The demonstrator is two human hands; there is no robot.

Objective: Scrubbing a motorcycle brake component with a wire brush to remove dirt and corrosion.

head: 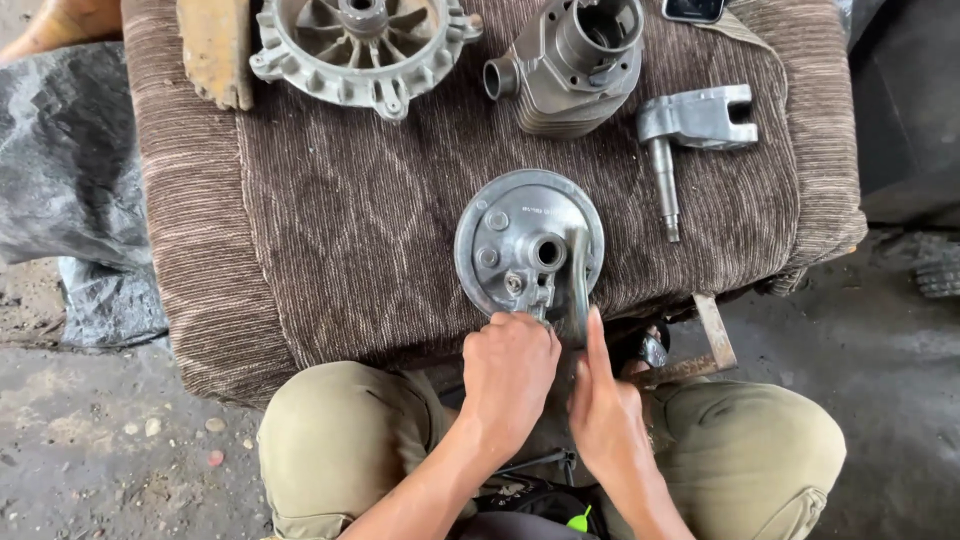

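A round grey metal plate with a central hub and a lever arm lies on a brown ribbed cloth-covered seat. My left hand is curled in a fist at the plate's near edge, fingers closed on a small part at the lower rim. My right hand is just beside it, index finger stretched up along the lever arm and touching it. What the left fingers grip is hidden.
Farther back on the cloth lie a finned round housing, a grey cylinder casting and a forked bracket with a shaft. A rusty bar sticks out by my right knee. A black plastic sheet lies at left.
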